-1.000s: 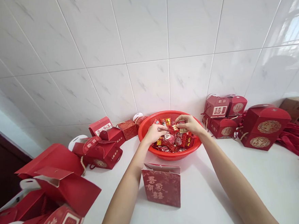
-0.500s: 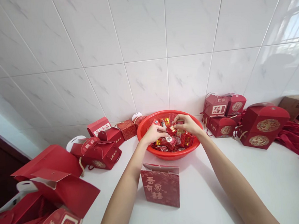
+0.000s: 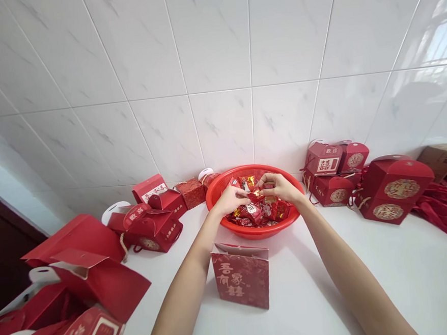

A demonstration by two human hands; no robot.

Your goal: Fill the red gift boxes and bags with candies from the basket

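Observation:
Both my hands reach into a red plastic basket (image 3: 259, 231) that holds many small candies in shiny red and gold wrappers. Between my fingertips is one red and gold wrapped candy (image 3: 255, 195). My left hand (image 3: 231, 199) pinches it from the left, and my right hand (image 3: 277, 187) has thumb and finger closed on its right side. Other wrapped candies (image 3: 251, 212) lie just under my fingers. In front of the basket, between my forearms, a red paper gift box (image 3: 241, 282) with pale lettering stands upright, its top open.
Red gift boxes crowd the left side, among them a large plain one (image 3: 77, 239) and smaller ones (image 3: 153, 231). To the right stand more red boxes (image 3: 324, 159), a tall pair (image 3: 395, 188), red ribbons (image 3: 443, 211) and a cardboard box (image 3: 443, 160). A tiled wall (image 3: 220, 122) rises behind.
My hands stay over the basket with only slight finger movement around the wrapped candy. The camera view has shifted a little; the boxes stand where they were.

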